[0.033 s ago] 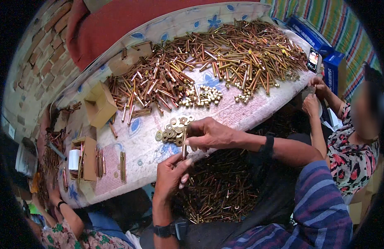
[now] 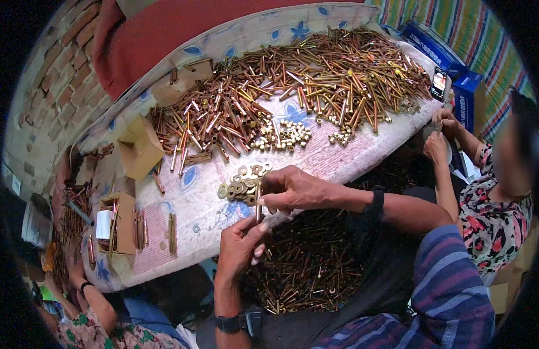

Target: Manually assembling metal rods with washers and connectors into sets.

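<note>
Between my hands a slim, copper-coloured anchor bolt (image 2: 258,210) stands nearly upright, just off the table's near edge. My left hand (image 2: 237,247) pinches its lower end between thumb and fingers. Higher up, my right hand (image 2: 297,189) grips the same bolt, its fingers hiding part of the shaft. Behind the bolt, a pile of flat brass-coloured washers (image 2: 238,189) lies on the cloth. Farther back are small gold-coloured nuts (image 2: 293,135) in a loose heap. Long metal bolts and sleeves (image 2: 217,119) cover much of the table's far side.
The patterned tablecloth (image 2: 191,224) carries an open cardboard box (image 2: 140,145) and a smaller box of bolts (image 2: 127,224) at left. More bolts (image 2: 310,273) fill the space below the table edge. Co-workers' hands show at right (image 2: 437,145) and far left (image 2: 77,285).
</note>
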A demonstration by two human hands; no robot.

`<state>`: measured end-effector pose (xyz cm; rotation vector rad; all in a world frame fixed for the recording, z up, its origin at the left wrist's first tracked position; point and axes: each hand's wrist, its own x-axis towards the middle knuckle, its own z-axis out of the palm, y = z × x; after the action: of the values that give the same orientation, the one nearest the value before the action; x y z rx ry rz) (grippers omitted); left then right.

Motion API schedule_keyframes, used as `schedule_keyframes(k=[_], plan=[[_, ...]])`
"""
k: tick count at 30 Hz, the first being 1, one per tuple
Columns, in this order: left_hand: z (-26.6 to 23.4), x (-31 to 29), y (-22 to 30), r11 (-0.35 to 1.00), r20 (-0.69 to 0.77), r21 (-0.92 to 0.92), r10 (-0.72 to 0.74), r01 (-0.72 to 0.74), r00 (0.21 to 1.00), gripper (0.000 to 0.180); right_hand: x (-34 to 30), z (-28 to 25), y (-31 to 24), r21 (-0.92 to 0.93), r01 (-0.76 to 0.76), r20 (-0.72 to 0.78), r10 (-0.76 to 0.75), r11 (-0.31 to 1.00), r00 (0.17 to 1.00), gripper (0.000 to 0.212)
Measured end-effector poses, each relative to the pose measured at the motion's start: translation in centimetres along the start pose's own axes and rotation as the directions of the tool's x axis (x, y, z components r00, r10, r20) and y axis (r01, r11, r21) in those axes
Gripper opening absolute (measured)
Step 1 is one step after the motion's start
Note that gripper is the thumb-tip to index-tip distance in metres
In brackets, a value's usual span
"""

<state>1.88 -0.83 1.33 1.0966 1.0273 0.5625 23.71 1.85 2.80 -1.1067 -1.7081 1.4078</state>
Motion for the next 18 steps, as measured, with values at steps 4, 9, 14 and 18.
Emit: schedule_keyframes(k=[4, 9, 14, 18], plan=[[-0.2, 0.5, -0.5, 1.0, 0.0, 0.025, 0.005, -0.005, 1.0, 0.025, 0.1, -1.7, -0.2, -0.116, -0.034, 0.06, 0.041, 0.993, 0.997, 0.033], [-0.9, 0.7, -1.1, 0.999, -0.018, 0.036, 0.022, -0.021, 1.0, 0.027, -0.1, -6.6, 0.5, -0.4, -0.171, -0.262, 0.066, 0.9, 0.963, 0.037], [-0.7, 0.9, -1.4, 0.997, -0.004, 0.042, 0.065, -0.065, 0.998, 0.028, -0.6, -8.9, 5.4, -0.769, -0.261, -0.425, -0.163, 0.583, 0.89, 0.026], [-0.4, 1.3, -1.7, 0.997, 0.002, 0.05, 0.057, -0.057, 0.998, 0.027, -0.1, -9.4, 6.7, -0.815, -0.278, -0.412, -0.17, 0.508, 0.895, 0.027]])
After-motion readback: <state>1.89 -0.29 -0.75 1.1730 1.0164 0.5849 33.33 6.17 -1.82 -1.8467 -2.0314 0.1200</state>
